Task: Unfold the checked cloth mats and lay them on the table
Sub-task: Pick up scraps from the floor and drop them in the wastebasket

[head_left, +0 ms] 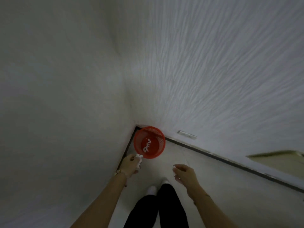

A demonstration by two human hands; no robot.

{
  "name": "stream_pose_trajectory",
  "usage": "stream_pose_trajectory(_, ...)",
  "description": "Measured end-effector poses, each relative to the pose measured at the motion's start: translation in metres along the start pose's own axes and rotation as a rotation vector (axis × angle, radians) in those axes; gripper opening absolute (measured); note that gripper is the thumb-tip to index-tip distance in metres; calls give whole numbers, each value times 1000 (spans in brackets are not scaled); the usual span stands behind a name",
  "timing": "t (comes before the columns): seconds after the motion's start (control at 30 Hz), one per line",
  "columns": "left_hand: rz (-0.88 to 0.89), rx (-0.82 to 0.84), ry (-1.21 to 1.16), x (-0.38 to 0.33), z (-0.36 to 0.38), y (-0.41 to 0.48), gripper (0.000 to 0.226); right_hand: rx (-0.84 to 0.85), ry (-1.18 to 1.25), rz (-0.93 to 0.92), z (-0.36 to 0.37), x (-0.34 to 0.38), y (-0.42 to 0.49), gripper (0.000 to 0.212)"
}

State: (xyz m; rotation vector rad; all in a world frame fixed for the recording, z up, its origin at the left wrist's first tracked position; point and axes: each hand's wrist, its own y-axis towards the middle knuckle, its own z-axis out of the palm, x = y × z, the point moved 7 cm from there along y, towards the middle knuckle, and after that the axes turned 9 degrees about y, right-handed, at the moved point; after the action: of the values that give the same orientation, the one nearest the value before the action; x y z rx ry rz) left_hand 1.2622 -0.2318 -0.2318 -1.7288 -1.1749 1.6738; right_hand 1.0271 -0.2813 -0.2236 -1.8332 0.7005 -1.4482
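The person stands facing a room corner and looks down at the floor (213,186). The checked cloth mats are not in this view, and neither hand has hold of one.

The left hand (130,165) reaches toward a red mesh basket (155,155) that sits on the floor right in the corner. Its fingers (132,157) are curled around a small white crumpled scrap (139,157), held just beside the basket's near rim. The scrap may be paper or tissue, though the picture is too soft to say. More white scraps (146,145) lie on the bottom of the basket. A thin bracelet (118,172) circles the left wrist.

The right hand (185,174) hangs over the floor, apart from the basket, with loosely bent, spread fingers that grasp nothing.

Below the hands are black trousers (164,208) and white shoes (152,190). A smooth wall (57,96) rises on the left and a ridged, textured wall (213,71) on the right, with a dark skirting strip (230,163) along its foot. A pale flat surface (276,159) juts in at the right edge.
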Motion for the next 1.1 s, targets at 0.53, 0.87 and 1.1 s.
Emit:
stream_pose_trajectory(0.53, -264, 68, -309, 43, 24, 154, 42, 141, 296, 221, 63, -16, 173, 14)
stream_pose_trajectory(0.87, -197, -128, 78, 57, -7, 30, 14, 8, 51, 226, -40, -11, 56, 17)
stream_pose_trajectory(1.1, -74, -91, 222, 44, 3, -77, 19, -61, -4, 98, -107, 13, -37, 19)
